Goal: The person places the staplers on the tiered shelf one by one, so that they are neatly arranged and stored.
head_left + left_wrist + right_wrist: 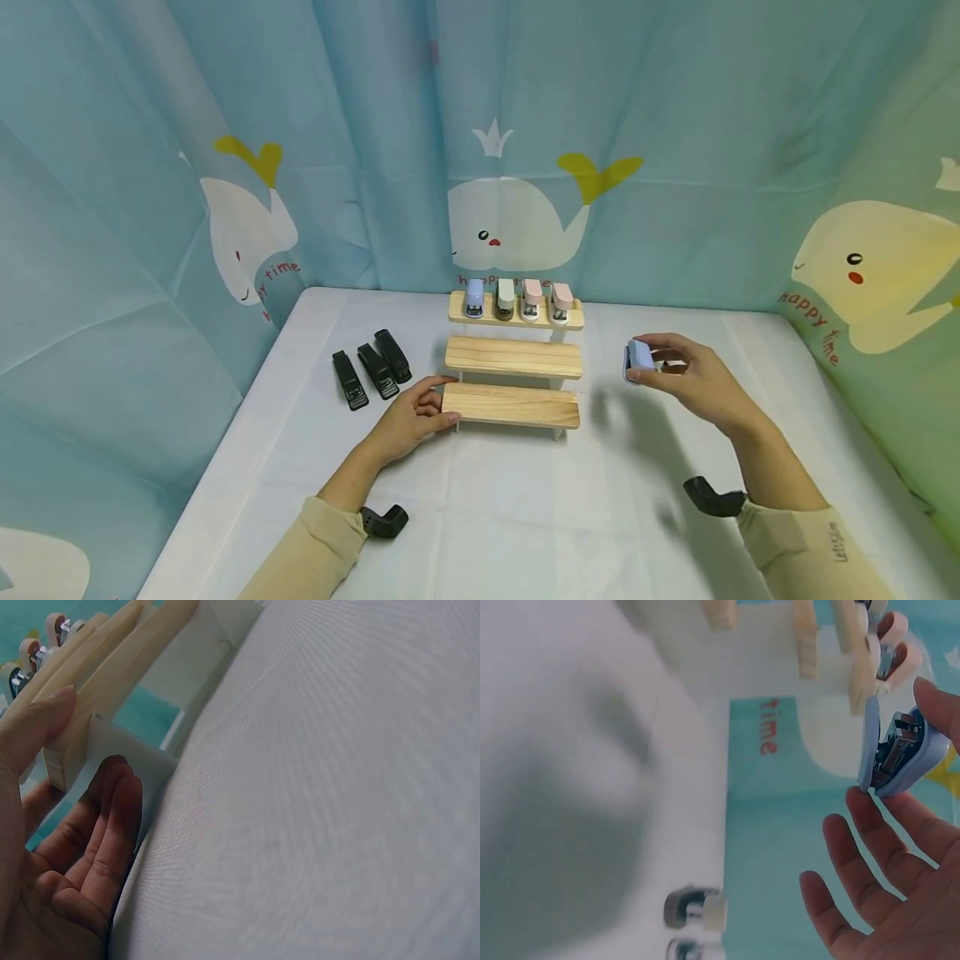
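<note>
My right hand (701, 379) pinches a small blue stapler (641, 356) between thumb and fingers, above the table to the right of a three-tier wooden display stand (513, 357). Seen from the right wrist, the blue stapler (921, 761) shows its metal inside, while the other fingers spread away from it. At the stand's lowest step my left hand (412, 421) grips the left end, thumb on the board and a finger beneath. On the top step stand a blue stapler (474, 298), a pale green stapler (506, 299) and two pink staplers (532, 300).
Several black staplers (350, 380) lie on the white-covered table (495, 508), left of the stand. Small stapler-like things (695, 907) stand on the table in the right wrist view, hidden in the head view. A whale-print curtain (390, 125) hangs around the table.
</note>
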`<state>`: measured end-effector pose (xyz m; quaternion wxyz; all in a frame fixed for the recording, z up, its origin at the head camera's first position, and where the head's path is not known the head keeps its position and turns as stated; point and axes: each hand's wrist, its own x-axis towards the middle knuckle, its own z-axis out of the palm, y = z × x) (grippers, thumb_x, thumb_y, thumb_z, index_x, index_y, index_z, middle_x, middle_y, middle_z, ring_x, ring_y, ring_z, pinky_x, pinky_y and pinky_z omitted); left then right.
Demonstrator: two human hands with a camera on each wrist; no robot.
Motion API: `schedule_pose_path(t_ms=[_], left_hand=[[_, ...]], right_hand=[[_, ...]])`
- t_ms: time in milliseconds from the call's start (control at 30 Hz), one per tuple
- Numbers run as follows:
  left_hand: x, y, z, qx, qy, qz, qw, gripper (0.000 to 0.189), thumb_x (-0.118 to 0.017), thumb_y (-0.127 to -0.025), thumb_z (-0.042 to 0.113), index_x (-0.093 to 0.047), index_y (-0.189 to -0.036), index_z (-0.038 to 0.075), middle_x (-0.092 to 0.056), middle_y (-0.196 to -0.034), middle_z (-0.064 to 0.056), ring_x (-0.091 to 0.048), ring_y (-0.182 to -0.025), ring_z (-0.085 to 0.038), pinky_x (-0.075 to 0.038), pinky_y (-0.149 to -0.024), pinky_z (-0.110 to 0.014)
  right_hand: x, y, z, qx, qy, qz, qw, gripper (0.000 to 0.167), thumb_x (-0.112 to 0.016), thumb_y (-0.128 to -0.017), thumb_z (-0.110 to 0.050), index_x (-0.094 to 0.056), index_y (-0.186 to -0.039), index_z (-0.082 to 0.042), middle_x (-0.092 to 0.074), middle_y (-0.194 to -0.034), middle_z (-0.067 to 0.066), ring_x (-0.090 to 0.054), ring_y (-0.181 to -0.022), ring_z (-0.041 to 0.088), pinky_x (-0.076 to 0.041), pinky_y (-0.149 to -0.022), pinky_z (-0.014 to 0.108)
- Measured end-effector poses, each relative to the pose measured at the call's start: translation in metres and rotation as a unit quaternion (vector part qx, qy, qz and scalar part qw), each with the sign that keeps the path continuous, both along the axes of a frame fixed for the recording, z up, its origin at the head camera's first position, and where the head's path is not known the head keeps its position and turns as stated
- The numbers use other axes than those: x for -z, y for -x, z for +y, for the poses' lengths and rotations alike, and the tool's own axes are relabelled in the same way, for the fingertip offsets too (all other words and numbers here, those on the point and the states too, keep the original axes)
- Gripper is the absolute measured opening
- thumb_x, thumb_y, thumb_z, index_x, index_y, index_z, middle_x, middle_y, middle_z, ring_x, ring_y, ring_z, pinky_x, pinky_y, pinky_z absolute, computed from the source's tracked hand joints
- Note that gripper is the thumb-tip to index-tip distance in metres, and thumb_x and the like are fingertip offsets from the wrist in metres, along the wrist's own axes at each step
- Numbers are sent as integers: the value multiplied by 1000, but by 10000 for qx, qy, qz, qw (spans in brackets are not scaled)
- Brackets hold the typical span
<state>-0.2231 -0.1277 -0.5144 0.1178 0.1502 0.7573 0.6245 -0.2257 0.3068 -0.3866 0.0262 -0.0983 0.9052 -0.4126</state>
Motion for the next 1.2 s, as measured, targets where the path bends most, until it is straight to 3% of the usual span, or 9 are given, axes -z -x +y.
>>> schedule_pose_path(t_ms=[533,733,967,1200], left_hand=[[1,0,0,7,-23,-14,10000,64,-79,-94,20,-51,-151,17,-66,-98,-7,-63,-79,-9,-53,-73,-22],[0,-1,0,28,-49,-23,10000,65,-80,-93,21,-50,-151,17,-66,-98,-7,-63,-78,-10,-54,-73,-23],[1,0,0,37,-80,-6,10000,65,-80,-93,20,-51,-151,19,-67,-96,-6,-62,-77,-8,-53,-71,-23],[0,-1,0,27,-73,-12,10000,65,-80,-93,20,-50,-151,19,-66,-96,-5,-62,-77,-10,-53,-71,-23]], right_hand=[[-7,4,-37,-268,77,-34,9996,59,-82,-90,-35,-60,-140,-14,-66,-127,9,-62,-110,21,-52,-86,23],[-7,7,-47,-361,121,-113,9992,60,-82,-90,-38,-60,-140,-14,-64,-135,8,-62,-118,30,-54,-90,32],[-6,12,-56,-434,127,-12,9990,59,-83,-90,-37,-61,-138,-11,-65,-135,7,-60,-123,26,-52,-97,32],[-6,15,-67,-543,146,-54,9984,61,-82,-90,-38,-60,-140,-9,-65,-133,10,-59,-125,29,-48,-103,45]])
